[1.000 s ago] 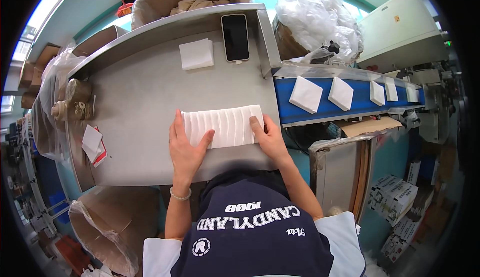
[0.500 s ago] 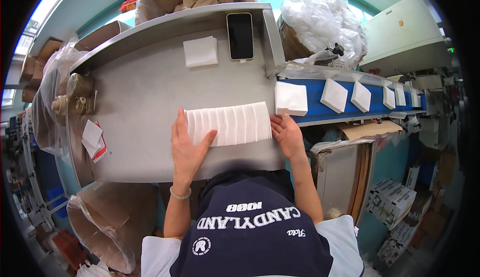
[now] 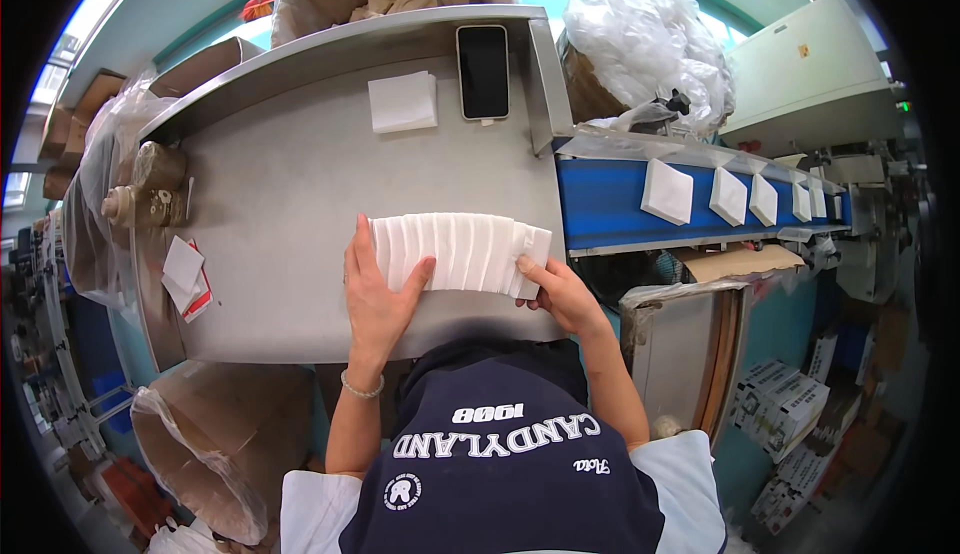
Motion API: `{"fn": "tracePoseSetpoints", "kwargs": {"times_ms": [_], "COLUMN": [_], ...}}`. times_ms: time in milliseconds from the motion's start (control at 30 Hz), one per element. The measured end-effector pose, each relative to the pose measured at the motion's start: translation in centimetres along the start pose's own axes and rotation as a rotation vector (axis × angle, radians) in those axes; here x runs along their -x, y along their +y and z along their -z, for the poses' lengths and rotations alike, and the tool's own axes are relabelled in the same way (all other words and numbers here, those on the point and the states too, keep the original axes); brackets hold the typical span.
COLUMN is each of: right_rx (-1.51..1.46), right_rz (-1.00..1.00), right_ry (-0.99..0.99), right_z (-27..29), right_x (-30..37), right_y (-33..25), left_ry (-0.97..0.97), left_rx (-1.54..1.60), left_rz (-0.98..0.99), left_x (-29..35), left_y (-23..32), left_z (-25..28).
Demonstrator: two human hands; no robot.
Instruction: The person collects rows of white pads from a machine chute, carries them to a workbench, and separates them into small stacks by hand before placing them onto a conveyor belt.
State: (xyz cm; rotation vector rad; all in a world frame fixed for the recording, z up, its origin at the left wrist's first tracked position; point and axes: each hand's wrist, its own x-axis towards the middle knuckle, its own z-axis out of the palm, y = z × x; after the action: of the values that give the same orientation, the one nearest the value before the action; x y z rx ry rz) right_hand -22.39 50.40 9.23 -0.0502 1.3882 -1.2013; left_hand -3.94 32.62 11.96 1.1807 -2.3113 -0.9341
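The napkin stack (image 3: 537, 254) seen on the blue belt (image 3: 605, 216) a moment ago is now at the right end of the napkin row (image 3: 445, 252), apparently lengthening it. The right hand (image 3: 565, 297) pinches that stack between thumb and fingers; the left hand (image 3: 383, 292), spread wide, braces the other end. White and ridged, the row curves slightly across the metal table (image 3: 280, 289).
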Motion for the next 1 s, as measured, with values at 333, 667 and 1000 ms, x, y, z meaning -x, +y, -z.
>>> {"fn": "tracePoseSetpoints", "kwargs": {"times_ms": [333,667,1000], "right_rx": [-0.099,0.307,-0.134], "right_rz": [0.106,0.41,0.069], "right_ry": [0.119,0.355,0.039], "right_z": [0.6,-2.5,-0.2], "right_x": [-1.1,-1.9,-1.7], "right_y": [2.4,0.4,1.3], "left_ry": [-0.022,-0.077,0.009], "left_rx": [-0.004,-0.003,-0.122], "left_rz": [-0.017,-0.084,-0.098], "left_x": [-0.2,0.0,0.1], "left_y": [0.1,1.0,0.3], "left_z": [0.1,-0.8,-0.9]}}
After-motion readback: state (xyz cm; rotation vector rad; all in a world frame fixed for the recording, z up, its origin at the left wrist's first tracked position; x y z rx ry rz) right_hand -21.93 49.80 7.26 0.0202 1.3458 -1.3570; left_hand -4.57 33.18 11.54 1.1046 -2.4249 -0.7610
